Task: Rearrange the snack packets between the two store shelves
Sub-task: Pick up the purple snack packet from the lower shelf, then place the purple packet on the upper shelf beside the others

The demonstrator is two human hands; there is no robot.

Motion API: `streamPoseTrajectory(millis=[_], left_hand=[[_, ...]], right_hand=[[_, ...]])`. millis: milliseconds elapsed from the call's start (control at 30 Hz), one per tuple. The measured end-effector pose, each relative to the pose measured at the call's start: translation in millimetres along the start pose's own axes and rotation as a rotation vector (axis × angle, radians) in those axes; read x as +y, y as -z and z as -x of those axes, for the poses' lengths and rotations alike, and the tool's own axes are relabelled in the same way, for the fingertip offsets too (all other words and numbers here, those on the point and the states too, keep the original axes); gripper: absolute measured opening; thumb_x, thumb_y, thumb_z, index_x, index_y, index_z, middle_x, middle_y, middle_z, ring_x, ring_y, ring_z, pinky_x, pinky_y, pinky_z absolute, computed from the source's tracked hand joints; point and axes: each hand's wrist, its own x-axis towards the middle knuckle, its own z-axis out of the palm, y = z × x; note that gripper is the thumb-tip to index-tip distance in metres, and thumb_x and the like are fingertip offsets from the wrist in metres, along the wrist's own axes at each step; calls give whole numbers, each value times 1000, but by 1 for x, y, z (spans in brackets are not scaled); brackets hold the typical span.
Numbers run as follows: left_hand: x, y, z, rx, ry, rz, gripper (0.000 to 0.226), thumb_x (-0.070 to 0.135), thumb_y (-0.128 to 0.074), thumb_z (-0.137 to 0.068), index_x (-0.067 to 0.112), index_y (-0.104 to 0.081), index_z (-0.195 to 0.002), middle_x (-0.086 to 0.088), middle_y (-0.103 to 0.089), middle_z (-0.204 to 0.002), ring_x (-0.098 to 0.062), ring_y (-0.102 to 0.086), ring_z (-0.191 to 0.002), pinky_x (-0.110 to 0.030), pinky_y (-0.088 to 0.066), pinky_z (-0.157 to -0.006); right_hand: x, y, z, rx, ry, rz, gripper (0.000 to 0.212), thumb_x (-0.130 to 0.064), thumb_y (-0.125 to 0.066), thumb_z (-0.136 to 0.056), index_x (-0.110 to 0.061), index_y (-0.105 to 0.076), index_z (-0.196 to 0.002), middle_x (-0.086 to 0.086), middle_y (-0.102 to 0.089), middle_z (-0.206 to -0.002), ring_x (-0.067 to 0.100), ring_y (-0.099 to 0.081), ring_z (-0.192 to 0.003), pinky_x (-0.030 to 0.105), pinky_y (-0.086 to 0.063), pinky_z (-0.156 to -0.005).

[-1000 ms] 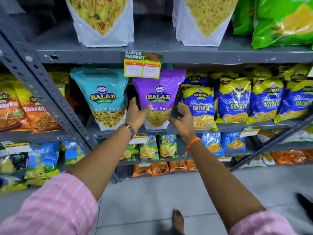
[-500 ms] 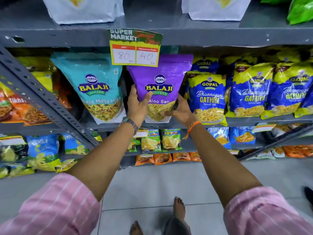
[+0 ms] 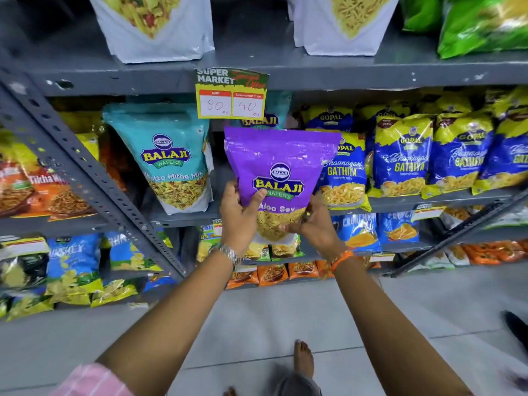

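We hold the purple Balaji Aloo Sev packet (image 3: 281, 178) with our left hand (image 3: 238, 217) and right hand (image 3: 314, 227) gripping its lower corners. It is now clear of the middle shelf (image 3: 400, 202), where it stood half a second ago. The next move, we judge, is carrying it to the other shelf.

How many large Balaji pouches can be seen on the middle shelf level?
3: a teal foil pouch standing left, a purple foil pouch in both hands, another half hidden behind it. More may be hidden.
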Motion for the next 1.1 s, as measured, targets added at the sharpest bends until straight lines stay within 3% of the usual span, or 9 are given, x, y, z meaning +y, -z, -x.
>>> streamPoseTrajectory(millis=[67, 133, 267, 367, 467, 633, 767, 867, 1100], left_hand=[[8, 6, 21, 14, 6, 17, 39, 25, -77, -88, 15, -56, -120, -7, -76, -115, -25, -75, -106, -57, -60, -96], [22, 13, 40, 3, -25, 14, 33, 24, -76, -90, 18, -57, -116, -7, -77, -112, -24, -76, -103, -56, -61, -94], [65, 26, 66, -22, -165, 29, 30, 28, -77, -90, 21, -58, -112, 3, -80, -101, -13, -77, -93, -38, -62, -84], [114, 31, 68, -25, -270, 66, 27, 28, -75, -91, 25, -56, -111, 4, -79, -98, -13, -75, -89, -27, -57, -77], [171, 33, 61, -34, -350, 132, 29, 49, -73, -80, 44, -54, -102, 1, -81, -101, -18, -77, -92, -41, -61, -82], [263, 29, 31, -49, -556, 131, 38, 43, -67, -87, 21, -48, -111, -1, -73, -105, -13, -72, -92, -41, -60, -88], [319, 25, -6, 6, -688, -12, 54, 51, -66, -88, 10, -53, -120, -6, -69, -113, -26, -68, -103, -49, -55, -96], [344, 23, -39, 41, -682, -71, 71, 69, -58, -74, 14, -58, -119, -12, -70, -118, -34, -68, -110, -54, -54, -99], [346, 20, -114, -96, -534, -55, 65, 66, -65, -66, 25, -65, -116, -3, -77, -118, -29, -73, -111, -56, -56, -102]], right_hand=[[-6, 1, 24, 22, 12, 9, 76, -6, -99, -51, -10, -67, -120, 7, -79, -113, 23, -73, -111, 52, -63, -91], [-19, 2, 46, 44, 44, 18, 78, -20, -100, -44, -15, -70, -116, 3, -80, -111, 27, -74, -111, 59, -60, -92], [-64, 5, 85, 71, 138, 41, 65, -15, -97, -49, -26, -73, -108, 0, -82, -105, 23, -77, -102, 57, -62, -89], [-114, 7, 106, 121, 222, 52, 58, -9, -98, -54, -28, -76, -105, -1, -83, -101, 18, -79, -94, 46, -64, -80], [-166, 8, 117, 184, 293, 31, 51, -1, -98, -53, -16, -77, -97, -2, -84, -91, 8, -77, -78, 26, -59, -68], [-250, 0, 114, 341, 500, 24, 49, -27, -102, -48, -27, -80, -92, -8, -84, -88, 15, -80, -85, 45, -65, -78], [-298, -5, 82, 507, 572, 39, 56, -50, -96, -44, -25, -79, -91, -10, -83, -82, 12, -80, -80, 48, -65, -78], [-325, -10, 53, 621, 574, 119, 66, -67, -89, -40, -30, -76, -92, -11, -81, -79, 13, -79, -82, 46, -64, -79], [-349, -27, 11, 729, 495, 260, 77, -79, -74, -38, -22, -71, -90, -4, -79, -83, 23, -75, -83, 43, -61, -73]])
